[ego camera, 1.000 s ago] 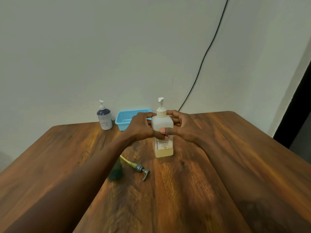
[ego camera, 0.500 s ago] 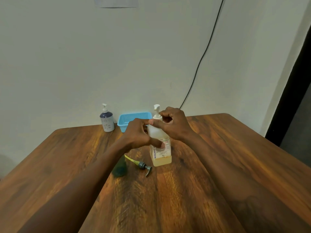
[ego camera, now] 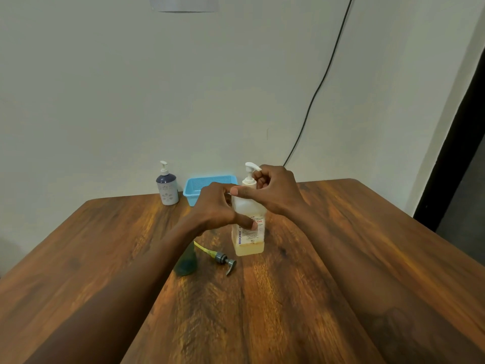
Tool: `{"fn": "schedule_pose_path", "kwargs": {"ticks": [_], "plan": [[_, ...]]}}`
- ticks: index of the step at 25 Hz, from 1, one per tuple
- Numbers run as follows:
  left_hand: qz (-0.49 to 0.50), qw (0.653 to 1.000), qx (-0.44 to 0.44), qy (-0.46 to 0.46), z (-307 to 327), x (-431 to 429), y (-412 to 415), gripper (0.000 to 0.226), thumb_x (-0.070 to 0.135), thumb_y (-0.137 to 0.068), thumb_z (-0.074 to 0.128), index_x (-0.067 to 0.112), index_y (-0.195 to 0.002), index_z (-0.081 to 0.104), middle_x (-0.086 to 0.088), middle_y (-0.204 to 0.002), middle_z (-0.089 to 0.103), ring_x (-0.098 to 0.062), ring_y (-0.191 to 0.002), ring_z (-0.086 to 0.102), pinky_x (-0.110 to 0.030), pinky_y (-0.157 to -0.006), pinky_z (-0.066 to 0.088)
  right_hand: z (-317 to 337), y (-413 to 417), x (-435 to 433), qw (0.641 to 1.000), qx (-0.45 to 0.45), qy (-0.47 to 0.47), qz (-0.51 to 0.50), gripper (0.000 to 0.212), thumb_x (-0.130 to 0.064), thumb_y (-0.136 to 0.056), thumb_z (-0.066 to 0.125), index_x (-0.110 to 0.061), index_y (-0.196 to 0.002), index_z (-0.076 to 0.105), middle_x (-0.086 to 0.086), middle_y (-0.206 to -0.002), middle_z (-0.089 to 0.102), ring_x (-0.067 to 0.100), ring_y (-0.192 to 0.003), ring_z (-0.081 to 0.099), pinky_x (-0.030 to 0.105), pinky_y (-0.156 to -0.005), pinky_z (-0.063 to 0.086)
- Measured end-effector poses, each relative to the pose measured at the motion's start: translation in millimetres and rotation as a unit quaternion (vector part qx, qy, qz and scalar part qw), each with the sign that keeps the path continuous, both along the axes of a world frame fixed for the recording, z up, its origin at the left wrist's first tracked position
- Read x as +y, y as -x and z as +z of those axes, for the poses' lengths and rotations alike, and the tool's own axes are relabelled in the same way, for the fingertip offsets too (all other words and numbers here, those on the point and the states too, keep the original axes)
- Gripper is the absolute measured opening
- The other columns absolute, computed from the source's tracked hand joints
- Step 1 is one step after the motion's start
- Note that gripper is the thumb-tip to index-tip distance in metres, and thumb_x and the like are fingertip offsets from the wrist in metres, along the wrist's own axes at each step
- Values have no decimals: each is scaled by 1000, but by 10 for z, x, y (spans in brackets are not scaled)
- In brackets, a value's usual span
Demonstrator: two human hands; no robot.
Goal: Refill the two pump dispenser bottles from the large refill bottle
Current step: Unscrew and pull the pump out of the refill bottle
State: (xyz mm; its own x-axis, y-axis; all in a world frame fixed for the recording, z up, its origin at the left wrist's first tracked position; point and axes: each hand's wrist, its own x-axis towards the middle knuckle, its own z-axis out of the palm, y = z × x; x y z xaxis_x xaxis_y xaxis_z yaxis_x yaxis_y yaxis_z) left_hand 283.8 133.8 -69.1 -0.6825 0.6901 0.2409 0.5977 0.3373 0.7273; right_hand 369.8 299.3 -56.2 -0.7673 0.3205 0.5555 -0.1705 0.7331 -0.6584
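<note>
A large translucent refill bottle (ego camera: pixel 249 240) with a little yellow liquid stands upright mid-table. My left hand (ego camera: pixel 217 208) grips its body. My right hand (ego camera: pixel 273 193) is closed around its white pump collar (ego camera: pixel 249 179) at the neck. A small dark green bottle (ego camera: pixel 186 261) stands in front, partly hidden behind my left forearm. Its grey pump head (ego camera: pixel 225 261) with a yellow tube lies on the table beside it. A blue and white pump dispenser bottle (ego camera: pixel 167 189) stands at the back by the wall.
A light blue plastic basket (ego camera: pixel 194 186) sits at the back edge of the wooden table (ego camera: pixel 262 311), behind the refill bottle. A black cable (ego camera: pixel 315 95) runs down the wall. A dark doorway lies at the right.
My right hand has moved up from the refill bottle's body to its pump collar. The left hand stays on the body. The camera has tilted upward.
</note>
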Motion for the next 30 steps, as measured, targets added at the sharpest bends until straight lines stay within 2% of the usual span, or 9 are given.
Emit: {"fn": "schedule_pose_path", "kwargs": {"ticks": [3, 7, 10, 12, 15, 18, 20, 24, 30], "plan": [[-1, 1000, -23, 3, -21, 7, 43, 76, 36, -56, 98, 22, -123, 65, 5, -112, 75, -15, -96, 74, -38, -85, 62, 63, -2, 72, 991, -49, 47, 111, 32, -36, -86, 81, -23, -115, 75, -14, -107, 75, -3, -92, 68, 22, -79, 57], [14, 1000, -11, 3, -63, 38, 64, 74, 39, -56, 97, 22, -121, 66, 6, -113, 75, -13, -94, 74, -36, -83, 63, 88, 18, 144, 971, -125, 100, 177, 78, -26, -90, 78, -22, -157, 37, -7, -144, 58, 6, -123, 61, 16, -88, 55], [28, 999, 19, 13, -93, 86, 56, 66, 39, -57, 97, 24, -114, 68, 5, -113, 75, -12, -91, 74, -33, -81, 63, 36, 48, 57, 997, -69, -30, -13, 72, -66, -68, 84, -25, -124, 65, -15, -111, 70, -5, -82, 63, 5, -64, 45], [29, 999, 22, 14, -106, 112, 62, 65, 38, -56, 97, 26, -112, 66, 5, -112, 76, -11, -90, 74, -31, -79, 63, 16, 54, 26, 997, -31, -39, -57, 55, -64, -65, 87, -24, -98, 70, -15, -87, 70, 2, -72, 64, 12, -61, 50], [33, 999, -1, 15, -132, 127, 92, 74, 36, -56, 97, 20, -121, 67, 2, -114, 75, -14, -95, 73, -35, -83, 62, 56, 47, 116, 993, -79, 49, 72, 46, -23, -83, 85, -18, -126, 68, -6, -112, 74, 3, -91, 68, 21, -83, 60], [31, 999, -2, 21, -165, 146, 120, 74, 36, -55, 98, 20, -120, 66, 3, -112, 75, -14, -95, 73, -36, -83, 62, 72, 14, 196, 967, -145, 113, 179, 78, 4, -89, 69, -21, -156, 38, 4, -145, 59, 9, -123, 60, 19, -92, 56], [28, 999, 10, 24, -185, 176, 109, 68, 37, -55, 98, 22, -115, 68, 4, -111, 76, -13, -92, 73, -33, -81, 63, 62, 38, 168, 982, -147, 26, 117, 81, -20, -86, 80, -25, -155, 39, 3, -145, 58, 14, -126, 58, 16, -89, 51], [14, 999, 23, 24, -205, 261, 73, 54, 37, -53, 98, 36, -98, 66, 10, -103, 76, -6, -84, 73, -21, -70, 61, 8, 65, 82, 992, -68, -80, -77, 64, -63, -71, 83, -17, -112, 69, -6, -99, 70, 7, -81, 62, 18, -65, 49], [16, 1000, 3, 24, -243, 293, 115, 61, 41, -51, 98, 37, -103, 65, 13, -101, 75, -7, -86, 74, -21, -70, 60, 53, 67, 234, 977, -129, 116, 124, 82, 0, -80, 78, -26, -147, 40, -3, -122, 69, 14, -113, 67, 20, -86, 59]]}}
